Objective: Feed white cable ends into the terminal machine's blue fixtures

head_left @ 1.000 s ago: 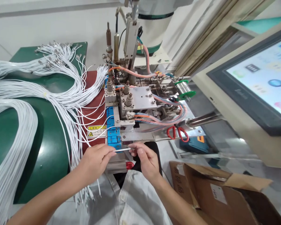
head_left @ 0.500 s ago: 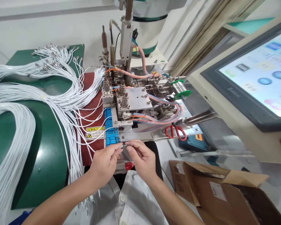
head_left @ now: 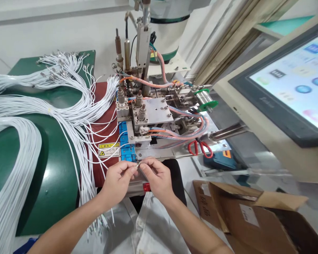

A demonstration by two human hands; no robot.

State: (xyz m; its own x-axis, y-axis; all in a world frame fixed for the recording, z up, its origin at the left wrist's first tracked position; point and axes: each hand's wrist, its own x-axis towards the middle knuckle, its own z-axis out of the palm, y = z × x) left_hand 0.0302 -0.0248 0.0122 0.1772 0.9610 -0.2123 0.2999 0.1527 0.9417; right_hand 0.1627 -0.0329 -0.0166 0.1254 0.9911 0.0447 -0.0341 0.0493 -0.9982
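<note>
My left hand (head_left: 118,181) is closed in a pinch around the end of a thin white cable (head_left: 105,165), most of which is hidden by the fingers. Fingertip to fingertip with it, my right hand (head_left: 157,178) pinches the small tip (head_left: 138,164) of that cable; the tip is too small to make out well. Both hands are just in front of a row of blue clamps (head_left: 127,151) along the machine's left edge. Several white cables (head_left: 76,120) lie in bundles to the left, some with their ends running into the blue clamps.
A metal machine (head_left: 155,113) with hoses and a solder wire spool (head_left: 205,100) stands ahead. Red-handled scissors (head_left: 200,149) lie at its front edge. A touchscreen (head_left: 294,81) juts in at right, over an opened cardboard box (head_left: 243,215). A green table (head_left: 53,176) is at left.
Both thumbs have closed in on the cable tip, and the right fingers have drawn tighter against the left. The camera view has shifted slightly.
</note>
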